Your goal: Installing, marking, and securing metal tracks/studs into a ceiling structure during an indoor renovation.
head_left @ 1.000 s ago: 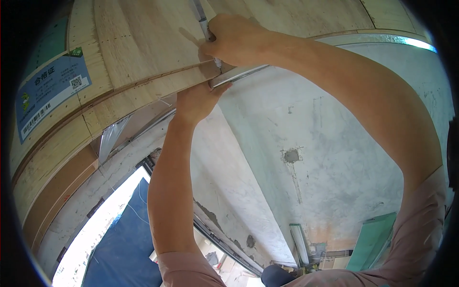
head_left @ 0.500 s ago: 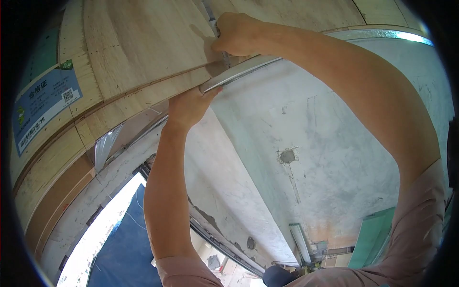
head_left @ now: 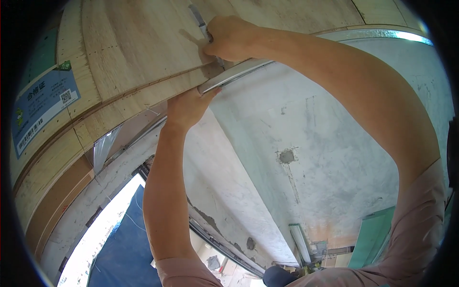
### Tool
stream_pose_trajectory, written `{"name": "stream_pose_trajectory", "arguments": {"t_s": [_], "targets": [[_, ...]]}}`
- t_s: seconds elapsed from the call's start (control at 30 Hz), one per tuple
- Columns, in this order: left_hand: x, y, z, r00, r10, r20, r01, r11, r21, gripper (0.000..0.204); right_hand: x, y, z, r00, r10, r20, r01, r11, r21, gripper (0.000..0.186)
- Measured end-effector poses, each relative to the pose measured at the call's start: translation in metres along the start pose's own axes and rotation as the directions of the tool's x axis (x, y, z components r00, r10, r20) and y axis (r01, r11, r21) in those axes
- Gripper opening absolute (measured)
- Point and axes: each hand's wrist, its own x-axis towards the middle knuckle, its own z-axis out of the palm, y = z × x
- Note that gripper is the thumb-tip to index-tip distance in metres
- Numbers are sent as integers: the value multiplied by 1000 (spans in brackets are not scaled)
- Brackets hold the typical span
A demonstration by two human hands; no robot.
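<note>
My right hand (head_left: 232, 38) is closed around a slim grey knife-like tool (head_left: 196, 16). One end of the tool points up and left over the plywood panel (head_left: 143, 38), while its thin lower end comes down near the board's edge. Below it, my left hand (head_left: 189, 107) grips the end of a narrow pale metal strip (head_left: 234, 75) at the lower plywood edge. The left thumb shows under the strip; the other fingers are mostly hidden. From there the strip runs up and right, passing beneath my right hand.
A blue printed label (head_left: 45, 107) is on the boards at left. Under the boards is a grey plastered wall (head_left: 330, 129) with a patched spot. Bright window light and a dark blue sheet (head_left: 124, 244) show at lower left, a green board (head_left: 375, 234) at lower right.
My right hand has shifted slightly left and down, and the tool has tilted, its upper end now farther left. My left hand stays at the strip.
</note>
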Motion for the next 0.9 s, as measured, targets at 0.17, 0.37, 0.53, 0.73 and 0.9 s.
{"name": "stream_pose_trajectory", "arguments": {"t_s": [0.17, 0.37, 0.53, 0.73, 0.9], "targets": [[-1, 3, -1, 999, -38, 32, 36, 998, 52, 62, -5, -12, -7, 999, -32, 12, 32, 998, 61, 36], [1, 3, -3, 974, -178, 138, 176, 984, 26, 64, -4, -10, 1, 997, -73, -26, 71, 996, -61, 33], [0, -2, 2, 998, -49, 27, 48, 998, 30, 61, -2, -11, 2, 1000, -29, -1, 29, 998, -54, 33], [2, -5, 4, 999, -36, 23, 34, 995, 94, 67, -7, -13, 2, 998, -48, -32, 45, 997, -65, 33], [4, 3, 3, 1000, 5, 1, -5, 991, 130, 63, -18, -19, -10, 995, -99, -16, 100, 994, 39, 32]]}}
